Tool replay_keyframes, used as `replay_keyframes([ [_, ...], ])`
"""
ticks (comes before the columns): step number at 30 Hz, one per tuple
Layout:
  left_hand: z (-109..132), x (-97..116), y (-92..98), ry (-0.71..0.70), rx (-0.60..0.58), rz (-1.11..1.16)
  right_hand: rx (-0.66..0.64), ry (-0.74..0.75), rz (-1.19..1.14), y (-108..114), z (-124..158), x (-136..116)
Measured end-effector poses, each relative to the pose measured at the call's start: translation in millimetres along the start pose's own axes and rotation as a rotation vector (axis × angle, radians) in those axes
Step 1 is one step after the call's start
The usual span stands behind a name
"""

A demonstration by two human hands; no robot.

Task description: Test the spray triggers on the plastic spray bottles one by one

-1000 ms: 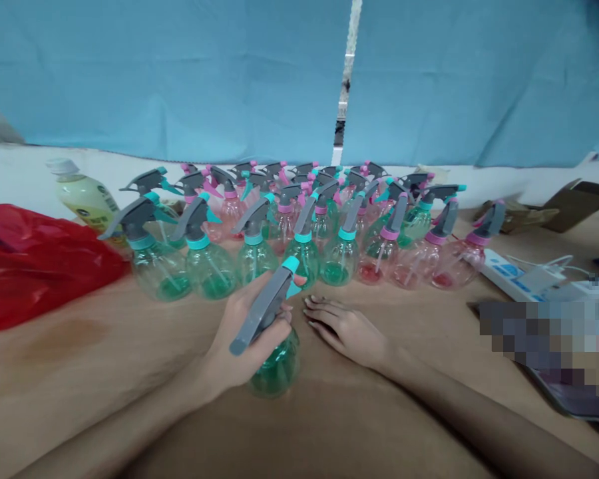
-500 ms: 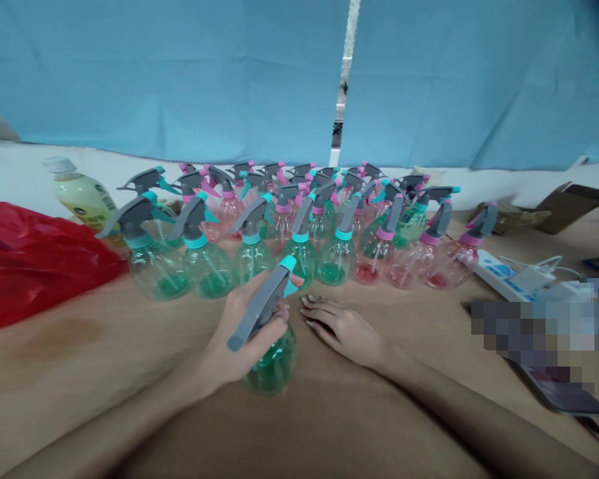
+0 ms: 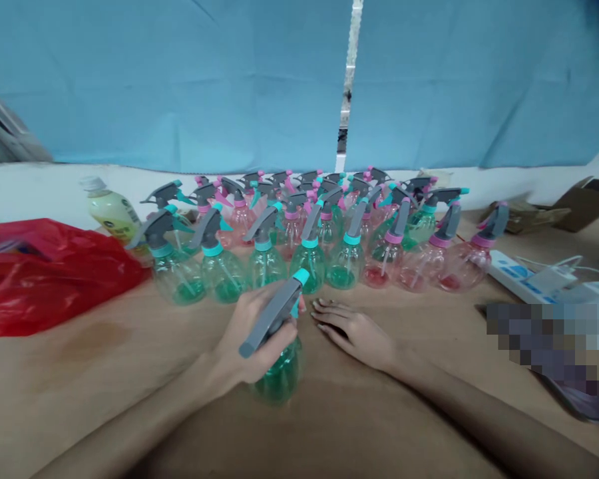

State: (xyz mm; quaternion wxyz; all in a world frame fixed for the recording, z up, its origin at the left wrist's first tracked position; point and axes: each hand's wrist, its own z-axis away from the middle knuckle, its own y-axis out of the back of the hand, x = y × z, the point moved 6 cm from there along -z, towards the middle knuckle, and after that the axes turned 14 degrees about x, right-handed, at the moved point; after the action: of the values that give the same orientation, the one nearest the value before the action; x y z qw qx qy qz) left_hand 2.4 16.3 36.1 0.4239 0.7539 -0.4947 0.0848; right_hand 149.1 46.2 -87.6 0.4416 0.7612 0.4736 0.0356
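Note:
My left hand (image 3: 252,332) is wrapped round the neck of a green spray bottle (image 3: 278,369) with a grey trigger head, which stands on the brown table (image 3: 80,372) in front of me. My right hand (image 3: 352,329) lies flat on the table just right of that bottle, fingers stretched out and holding nothing. Behind both hands stand several green spray bottles (image 3: 219,266) and pink spray bottles (image 3: 429,256) in rows, all with grey trigger heads.
A red plastic bag (image 3: 44,273) lies at the left, with a pale yellow drink bottle (image 3: 110,214) behind it. A white power strip (image 3: 516,276) with cables and a cardboard box (image 3: 584,199) sit at the right. A blue cloth hangs behind.
The view has shifted slightly, so everything sits a little lower and to the right. Both hands and the held bottle keep the same pose.

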Motion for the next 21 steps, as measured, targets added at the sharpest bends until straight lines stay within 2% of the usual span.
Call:
replay_keyframes([
  [5, 5.2, -6.1, -0.1, 0.082, 0.089, 0.063, 0.009, 0.010, -0.008, 1.0, -0.2, -1.0],
  [10, 5.4, -4.7, -2.7, 0.140, 0.083, 0.071, 0.002, 0.002, -0.008, 1.1, 0.2, -0.1],
  [21, 6.7, -8.8, -4.5, 0.151, 0.084, 0.084, -0.010, -0.011, -0.006, 0.9, 0.7, 0.8],
])
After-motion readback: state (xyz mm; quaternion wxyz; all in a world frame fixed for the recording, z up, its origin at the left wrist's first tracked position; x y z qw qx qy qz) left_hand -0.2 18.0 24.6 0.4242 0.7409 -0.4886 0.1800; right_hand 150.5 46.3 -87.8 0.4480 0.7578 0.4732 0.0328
